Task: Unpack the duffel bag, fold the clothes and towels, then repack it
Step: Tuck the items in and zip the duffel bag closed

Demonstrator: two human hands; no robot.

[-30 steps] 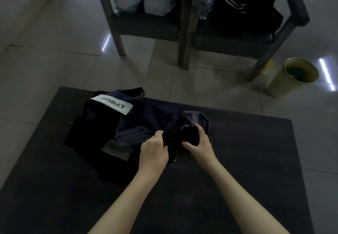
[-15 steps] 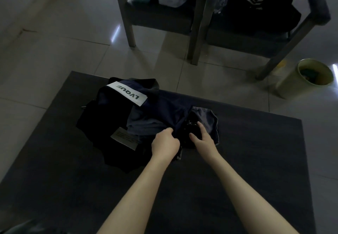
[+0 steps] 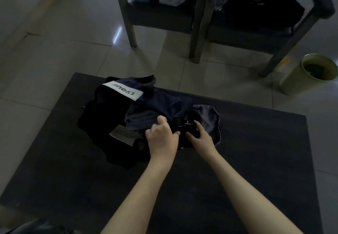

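Duffel bag (image 3: 164, 102), navy with a white LVQUE label (image 3: 124, 90), lies slumped on the dark counter (image 3: 256, 160), far-left of centre. Long axis runs from the label end at far left to the grey end panel (image 3: 208, 118) at near right. Both hands are at that near-right end. Left hand (image 3: 161, 138) sits on the bag body, fingers (image 3: 161, 120) curled and pinching bag fabric. Right hand (image 3: 201, 139) is just beside it on the end-panel side, fingers (image 3: 198, 124) and thumb curled round a black fitting (image 3: 190, 126). Too dark to say whether that is a buckle or a zip pull. A black ring (image 3: 178, 122) shows between the two hands.

Judgement: the opening step is under way and nothing is unpacked yet. The opening probably runs along the long axis, away and left of the fingers, so the left hand is the nearer one for holding the body.

Around: grey-blue cloth (image 3: 140, 116) bunched beside the left hand, a white tag (image 3: 123, 135) and black fabric (image 3: 102, 129) spilling towards the near left, which may snag. Chairs (image 3: 197, 23) and a bin (image 3: 301, 80) stand well apart on the floor.
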